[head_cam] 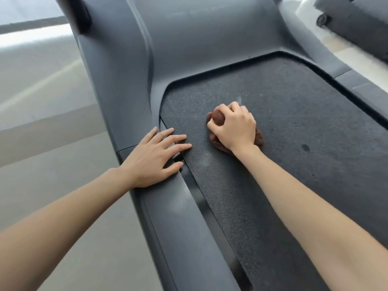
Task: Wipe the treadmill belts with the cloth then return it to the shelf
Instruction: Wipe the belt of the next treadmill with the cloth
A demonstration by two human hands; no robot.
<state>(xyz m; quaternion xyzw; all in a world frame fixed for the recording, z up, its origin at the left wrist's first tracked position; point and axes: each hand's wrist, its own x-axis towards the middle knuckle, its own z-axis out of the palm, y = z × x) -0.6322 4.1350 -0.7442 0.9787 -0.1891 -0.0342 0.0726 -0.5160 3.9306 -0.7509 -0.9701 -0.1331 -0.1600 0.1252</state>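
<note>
Two hands work: right hand (234, 128) has its fingers clamped on a bunched brown cloth (259, 139) pressed to the treadmill belt (294, 127); left hand (156, 157) rests flat, fingers apart, on the side rail (168, 206).

cloth (259, 139) on belt (294, 114), side rail (168, 206) left of belt, floor (52, 101) beyond rail

1. No text, label, brand, number or sign can be read anywhere in the head view.
2. The grey motor cover (189, 38) bears faint pale marks near its far edge, too blurred to tell whether they are lettering.
3. The treadmill belt (294, 122) shows only grainy texture and smudges, no legible print.
</note>
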